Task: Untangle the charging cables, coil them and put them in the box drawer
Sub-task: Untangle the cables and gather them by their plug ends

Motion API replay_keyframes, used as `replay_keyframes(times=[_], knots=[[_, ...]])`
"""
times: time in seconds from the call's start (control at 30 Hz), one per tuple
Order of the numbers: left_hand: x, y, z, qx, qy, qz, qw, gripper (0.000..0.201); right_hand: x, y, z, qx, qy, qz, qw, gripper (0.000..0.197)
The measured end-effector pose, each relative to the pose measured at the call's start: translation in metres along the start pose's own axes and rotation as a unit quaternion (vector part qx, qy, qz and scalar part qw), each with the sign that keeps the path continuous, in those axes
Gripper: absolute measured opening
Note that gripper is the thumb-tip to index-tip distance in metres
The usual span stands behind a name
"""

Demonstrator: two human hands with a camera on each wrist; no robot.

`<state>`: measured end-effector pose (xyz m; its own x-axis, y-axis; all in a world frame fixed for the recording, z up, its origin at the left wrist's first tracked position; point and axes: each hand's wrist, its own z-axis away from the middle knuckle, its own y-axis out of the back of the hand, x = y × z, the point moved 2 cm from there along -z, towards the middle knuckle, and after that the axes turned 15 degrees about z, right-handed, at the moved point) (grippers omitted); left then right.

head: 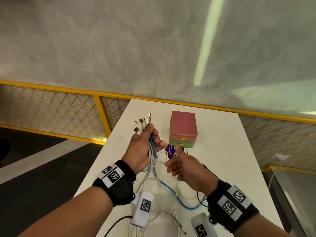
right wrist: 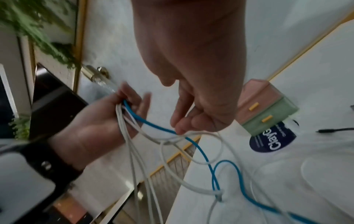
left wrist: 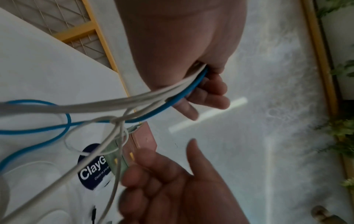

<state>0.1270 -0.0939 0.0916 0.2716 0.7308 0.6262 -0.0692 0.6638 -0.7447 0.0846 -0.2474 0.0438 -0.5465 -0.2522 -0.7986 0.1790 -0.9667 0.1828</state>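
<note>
My left hand [head: 145, 147] is raised above the white table [head: 222, 151] and grips a bundle of white cables [head: 150, 168] and one blue cable [head: 171, 189]. Their plug ends [head: 142, 123] stick up from the fist. The cables hang down tangled, with a knot [left wrist: 114, 119] in the white ones. My right hand [head: 183, 166] hovers beside the hanging strands, its thumb raised and its fingers loosely curled. Its fingertips [right wrist: 179, 130] sit at the crossing of the blue cable [right wrist: 201, 151] and a white one. Behind stands the box [head: 183, 129], pink over green, both yellow-handled drawers closed.
A round dark-blue ClayGo label [head: 171, 152] lies on the table in front of the box. A black cable end [right wrist: 329, 130] lies to its right. More cable loops trail over the near table. A yellow mesh railing [head: 100, 113] runs behind the table's far and left edges.
</note>
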Motion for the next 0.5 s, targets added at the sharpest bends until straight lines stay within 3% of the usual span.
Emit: replay_keyframes(times=[0.13,0.3,0.4,0.5], knots=[[-0.014,0.0,0.013,0.005,0.038,-0.073,0.997,0.044,-0.004,-0.022,-0.006,-0.122,-0.063,-0.054,0.989,0.07],[-0.031,0.016,0.028,-0.005,0.074,-0.143,0.987,0.051,-0.02,-0.035,0.001,-0.202,-0.094,-0.117,0.968,0.043],[-0.035,0.028,0.037,-0.02,0.108,-0.149,0.983,0.048,-0.021,-0.038,-0.003,-0.184,-0.077,-0.172,0.965,0.037],[-0.035,0.052,0.05,-0.039,0.201,-0.207,0.957,0.045,-0.03,-0.018,-0.016,-0.096,-0.059,-0.223,0.968,0.022]])
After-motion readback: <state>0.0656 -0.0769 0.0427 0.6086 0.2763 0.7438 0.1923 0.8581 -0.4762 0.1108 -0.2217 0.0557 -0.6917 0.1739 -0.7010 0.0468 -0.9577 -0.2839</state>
